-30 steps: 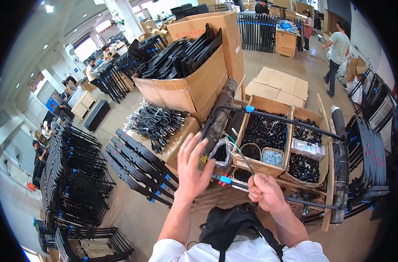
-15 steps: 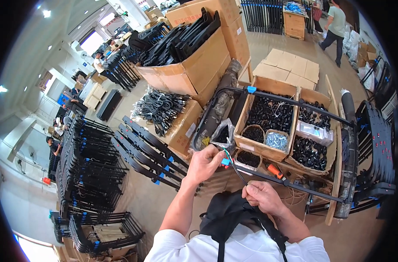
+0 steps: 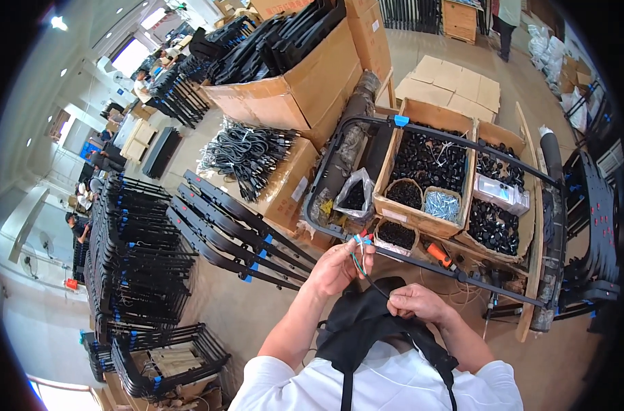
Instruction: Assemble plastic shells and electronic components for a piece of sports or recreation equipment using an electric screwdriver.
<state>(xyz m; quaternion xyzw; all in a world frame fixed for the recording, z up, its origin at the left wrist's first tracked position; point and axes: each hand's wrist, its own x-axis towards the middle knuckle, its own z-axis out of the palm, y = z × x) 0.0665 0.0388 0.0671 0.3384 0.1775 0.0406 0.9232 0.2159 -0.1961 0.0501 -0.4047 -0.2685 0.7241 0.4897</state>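
Observation:
My left hand pinches the split end of a black cable, where thin green and pale wires stand out past the fingertips. Lower and to the right, my right hand is closed round the black sheath of that cable. Just beyond the hands runs the lower bar of a black tubular frame, with a blue wrap on its far bar. An orange-handled screwdriver lies past this bar. Near my left fingertips stands a small box of black screws.
Wooden bins of black parts and silvery screws stand ahead. Bundled cables lie on a carton at the left. Black curved frames lean nearby, with stacked frames farther left. A padded roll borders the right side.
My left hand has turned and shifted slightly down and right, showing more of the wire ends. The right hand still grips the cable. The person at the far right has moved partly out of view.

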